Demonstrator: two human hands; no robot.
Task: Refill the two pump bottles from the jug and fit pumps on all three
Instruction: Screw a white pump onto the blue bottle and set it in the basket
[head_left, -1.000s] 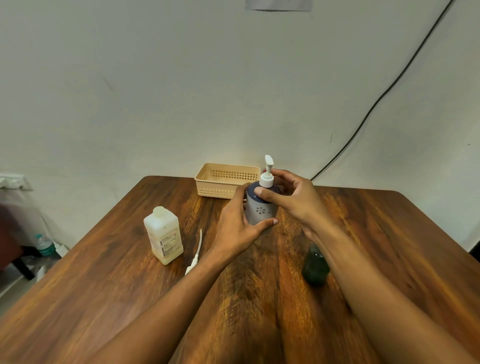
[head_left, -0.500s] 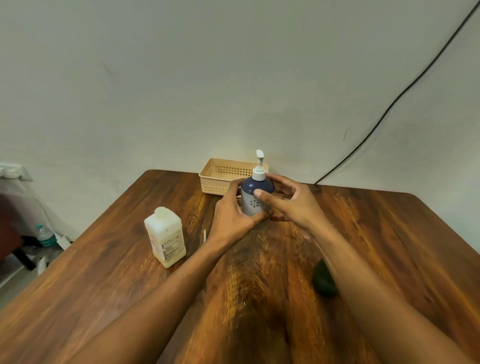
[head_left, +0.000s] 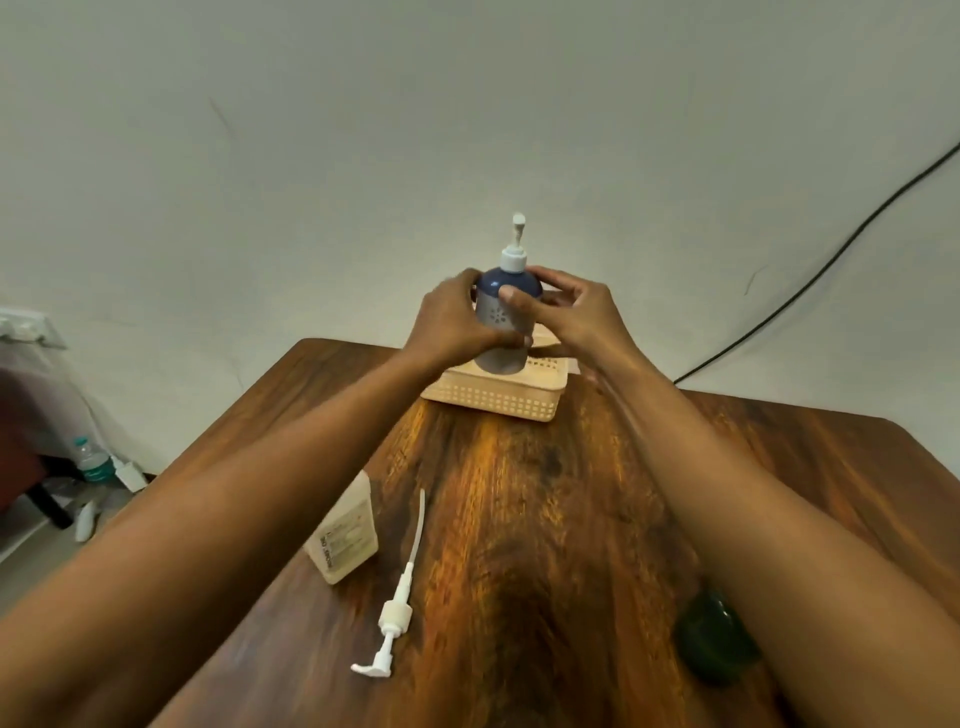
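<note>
Above wooden table (head_left: 519, 467), gripped blue pump bottle (head_left: 506, 312) upright with left hand (head_left: 452, 322) and right hand (head_left: 582, 317) over basket (head_left: 498, 400) at its twelve o'clock edge, jug (head_left: 345, 540) toward nine; judged it liable to topple if set on the rim or released unevenly.

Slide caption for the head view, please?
Left hand and right hand hold the blue bottle at the basket; loose pump and jug sit nearer.

The jug (head_left: 345, 535) has a label with dark print, but it is too blurry to read. No other words can be read.
</note>
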